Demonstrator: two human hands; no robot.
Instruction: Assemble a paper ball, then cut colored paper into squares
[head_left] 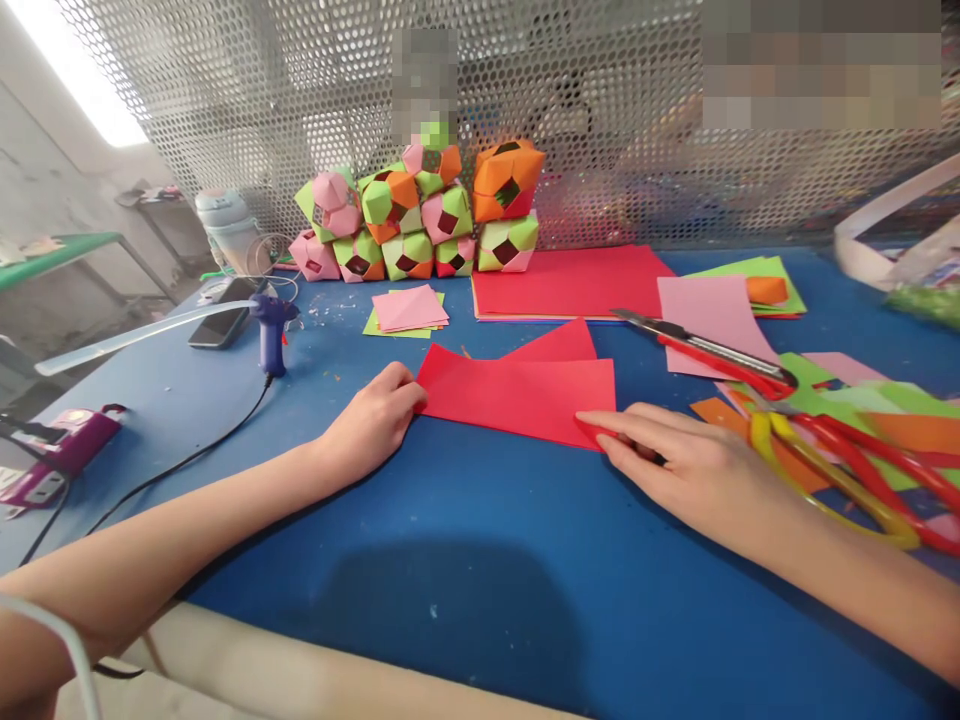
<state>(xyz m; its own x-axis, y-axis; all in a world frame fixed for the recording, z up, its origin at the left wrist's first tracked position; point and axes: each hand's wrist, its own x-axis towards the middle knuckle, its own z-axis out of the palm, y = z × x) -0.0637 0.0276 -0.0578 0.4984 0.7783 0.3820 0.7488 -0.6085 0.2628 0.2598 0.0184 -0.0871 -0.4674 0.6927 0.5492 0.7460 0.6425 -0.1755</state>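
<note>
A sheet of red paper lies folded on the blue tabletop, its front layer a long strip and a pointed flap rising behind it. My left hand is closed on the paper's left end, thumb and fingers pinched together. At the lower right corner, my right hand grips the same paper between thumb and fingers, and the corner bends up there. Some of the right fingers are hidden under the hand. Just behind the right hand, a box cutter rests on a pink sheet.
Folded paper balls are stacked at the back beside a red paper stack. Small pink squares lie nearer. Scissors and coloured scraps sit right. A blue glue gun, phone and purple power strip are left.
</note>
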